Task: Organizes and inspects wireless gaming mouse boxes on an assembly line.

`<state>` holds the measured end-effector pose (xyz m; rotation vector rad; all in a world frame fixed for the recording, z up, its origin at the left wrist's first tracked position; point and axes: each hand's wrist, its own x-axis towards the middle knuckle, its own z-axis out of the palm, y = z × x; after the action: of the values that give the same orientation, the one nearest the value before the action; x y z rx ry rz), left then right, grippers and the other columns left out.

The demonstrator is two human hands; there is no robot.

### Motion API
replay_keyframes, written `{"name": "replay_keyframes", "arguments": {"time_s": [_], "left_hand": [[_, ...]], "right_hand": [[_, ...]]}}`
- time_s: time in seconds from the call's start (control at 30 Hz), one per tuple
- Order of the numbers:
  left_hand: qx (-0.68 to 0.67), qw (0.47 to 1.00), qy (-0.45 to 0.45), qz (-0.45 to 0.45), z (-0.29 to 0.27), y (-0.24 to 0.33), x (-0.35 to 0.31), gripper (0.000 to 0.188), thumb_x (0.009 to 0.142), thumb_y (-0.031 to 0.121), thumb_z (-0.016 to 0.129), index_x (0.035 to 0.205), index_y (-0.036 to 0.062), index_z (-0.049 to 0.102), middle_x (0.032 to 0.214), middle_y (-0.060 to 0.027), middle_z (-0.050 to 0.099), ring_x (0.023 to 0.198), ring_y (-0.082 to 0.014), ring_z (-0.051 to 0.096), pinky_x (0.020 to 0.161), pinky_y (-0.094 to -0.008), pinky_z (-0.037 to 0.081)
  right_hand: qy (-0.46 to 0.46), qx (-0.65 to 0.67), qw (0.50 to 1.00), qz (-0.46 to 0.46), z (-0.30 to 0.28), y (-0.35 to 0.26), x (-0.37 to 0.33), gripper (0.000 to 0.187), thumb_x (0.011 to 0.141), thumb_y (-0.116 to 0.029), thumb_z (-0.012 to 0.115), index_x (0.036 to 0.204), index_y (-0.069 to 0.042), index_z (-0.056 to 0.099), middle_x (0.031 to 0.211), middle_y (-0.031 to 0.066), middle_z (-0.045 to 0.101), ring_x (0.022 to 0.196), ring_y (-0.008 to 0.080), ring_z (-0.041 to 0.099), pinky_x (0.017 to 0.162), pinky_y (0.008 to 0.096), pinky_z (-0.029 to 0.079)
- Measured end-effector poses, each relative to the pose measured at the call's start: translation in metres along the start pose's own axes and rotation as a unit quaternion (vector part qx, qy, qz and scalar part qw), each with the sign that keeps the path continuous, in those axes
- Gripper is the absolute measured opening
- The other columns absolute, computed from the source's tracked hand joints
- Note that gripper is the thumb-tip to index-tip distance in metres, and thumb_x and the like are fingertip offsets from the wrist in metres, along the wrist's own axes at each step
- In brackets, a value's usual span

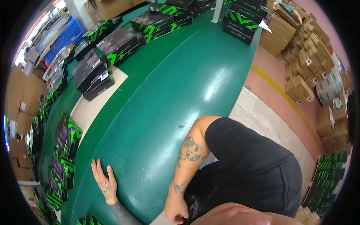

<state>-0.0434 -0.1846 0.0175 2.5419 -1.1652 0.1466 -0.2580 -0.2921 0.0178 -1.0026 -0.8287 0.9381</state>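
My left hand [103, 182] lies flat on the teal tabletop [161, 105], fingers apart and holding nothing, near the darker green strip [150, 56]. Close to my body, by the table's near edge, my right hand [176, 210] has its fingers curled closed. What they hold, if anything, is hidden. Beyond my left hand stand black boxes with green stripes [63, 168], several in a row. Farther off, a larger black box [93, 75] with a white label rests on a cream-coloured sheet [93, 107].
More black-and-green boxes [122, 43] line the far side, and a stack [243, 22] stands at the table's far right end by a white post [217, 11]. Brown cartons [300, 88] are piled on the floor at right. A blue crate [65, 39] is at far left.
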Motion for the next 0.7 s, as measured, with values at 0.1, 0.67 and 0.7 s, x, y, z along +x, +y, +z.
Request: {"name": "replay_keyframes", "arguments": {"time_s": [0.1, 0.67, 0.7], "left_hand": [[-0.001, 1.000, -0.014, -0.008, 0.004, 0.001, 0.000, 0.048, 0.090, 0.025, 0.052, 0.130, 0.0009, 0.042, 0.139, -0.0209, 0.035, 0.130, -0.0373, 0.029, 0.106, -0.0454, 0.025], [-0.037, 0.997, 0.022, -0.057, 0.007, 0.037, 0.024, 0.045, 0.082, 0.023, 0.063, 0.121, 0.0035, 0.051, 0.137, -0.0206, 0.037, 0.125, -0.0369, 0.038, 0.102, -0.0429, 0.033], [-0.049, 0.997, 0.042, -0.039, 0.009, 0.038, 0.036, 0.047, 0.081, 0.022, 0.064, 0.121, 0.0034, 0.050, 0.137, -0.0207, 0.036, 0.125, -0.0370, 0.038, 0.101, -0.0429, 0.033]], "right_hand": [[-0.016, -0.003, 1.000, 0.000, -0.003, 0.013, 0.003, 0.037, 0.081, -0.023, 0.068, 0.110, -0.006, 0.055, 0.097, 0.0051, 0.060, 0.086, 0.0128, 0.056, 0.071, 0.0290, 0.047], [-0.106, -0.292, 0.949, -0.050, -0.034, -0.014, -0.031, 0.032, 0.070, -0.020, 0.071, 0.097, -0.003, 0.062, 0.091, 0.0122, 0.066, 0.087, 0.0242, 0.063, 0.076, 0.0344, 0.049], [-0.073, -0.324, 0.941, -0.067, -0.046, -0.024, -0.043, 0.031, 0.071, -0.023, 0.070, 0.094, -0.003, 0.063, 0.090, 0.0122, 0.066, 0.086, 0.0240, 0.063, 0.075, 0.0349, 0.049]]}}
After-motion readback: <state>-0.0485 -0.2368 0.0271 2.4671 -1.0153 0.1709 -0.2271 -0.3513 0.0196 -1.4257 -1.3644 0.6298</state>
